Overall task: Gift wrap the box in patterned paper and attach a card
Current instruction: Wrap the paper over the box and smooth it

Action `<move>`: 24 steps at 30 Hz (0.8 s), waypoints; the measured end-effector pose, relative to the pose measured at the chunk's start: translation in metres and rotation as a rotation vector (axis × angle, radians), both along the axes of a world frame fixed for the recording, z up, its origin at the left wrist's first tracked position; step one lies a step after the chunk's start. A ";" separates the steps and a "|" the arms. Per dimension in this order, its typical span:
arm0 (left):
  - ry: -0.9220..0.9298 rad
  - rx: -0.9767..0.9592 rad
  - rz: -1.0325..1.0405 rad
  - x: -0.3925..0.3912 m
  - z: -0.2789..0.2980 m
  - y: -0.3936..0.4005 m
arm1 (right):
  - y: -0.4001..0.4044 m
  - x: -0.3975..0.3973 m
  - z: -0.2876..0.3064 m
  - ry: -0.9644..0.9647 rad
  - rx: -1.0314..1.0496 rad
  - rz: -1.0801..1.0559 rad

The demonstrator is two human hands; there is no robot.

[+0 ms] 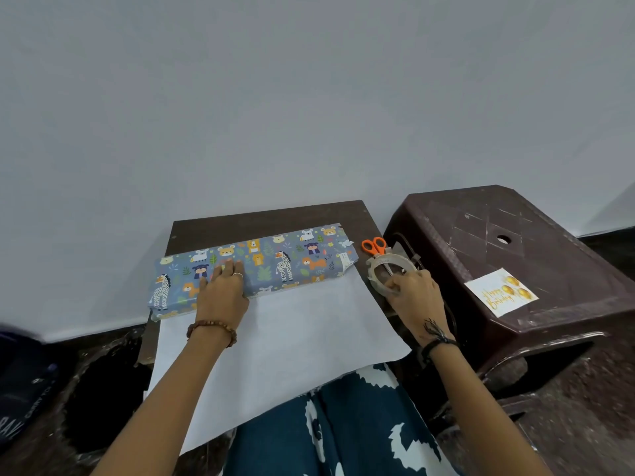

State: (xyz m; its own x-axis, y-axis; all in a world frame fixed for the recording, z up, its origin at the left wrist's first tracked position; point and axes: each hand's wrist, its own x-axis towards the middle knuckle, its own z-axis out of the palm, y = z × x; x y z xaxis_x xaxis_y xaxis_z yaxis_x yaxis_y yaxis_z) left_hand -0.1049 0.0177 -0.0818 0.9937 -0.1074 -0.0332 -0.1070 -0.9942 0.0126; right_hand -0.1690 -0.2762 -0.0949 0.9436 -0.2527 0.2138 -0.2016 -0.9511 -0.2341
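While left fingers (225, 269) press box (275, 259), right fingers (395, 285) grip tape (388, 269).

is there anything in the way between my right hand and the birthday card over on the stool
Nothing visible blocks it. Your right hand is on the tape roll at the table's right edge, and the card lies flat on the brown stool further right, with only bare stool top between them.

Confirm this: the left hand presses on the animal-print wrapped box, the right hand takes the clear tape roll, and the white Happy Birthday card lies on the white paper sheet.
One detail is wrong. The head view shows the white Happy Birthday card with gold balloons lying on the dark brown plastic stool, not on the white paper sheet. The rest holds: the left hand presses on the animal-print wrapped box, and the right hand takes the clear tape roll.
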 end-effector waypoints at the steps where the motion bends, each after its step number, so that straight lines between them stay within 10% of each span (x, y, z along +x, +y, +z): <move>1: -0.005 0.007 -0.001 0.000 0.000 0.001 | 0.000 0.000 0.001 0.018 -0.017 0.006; 9: -0.024 0.008 0.013 -0.003 -0.001 -0.001 | 0.030 -0.003 0.039 -0.116 0.012 0.112; 15: -0.032 0.014 0.011 -0.004 0.000 0.000 | 0.104 -0.005 0.025 0.375 0.182 0.385; 24: -0.044 -0.016 0.046 -0.004 -0.003 0.008 | 0.127 -0.015 0.003 0.342 -0.006 0.433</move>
State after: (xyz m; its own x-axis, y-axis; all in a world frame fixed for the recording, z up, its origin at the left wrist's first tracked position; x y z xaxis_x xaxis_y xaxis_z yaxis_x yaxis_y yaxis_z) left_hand -0.1088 0.0259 -0.0846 0.9980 -0.0613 0.0124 -0.0616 -0.9978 0.0248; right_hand -0.1836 -0.1488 -0.0919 0.9770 0.1743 -0.1226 0.1449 -0.9652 -0.2178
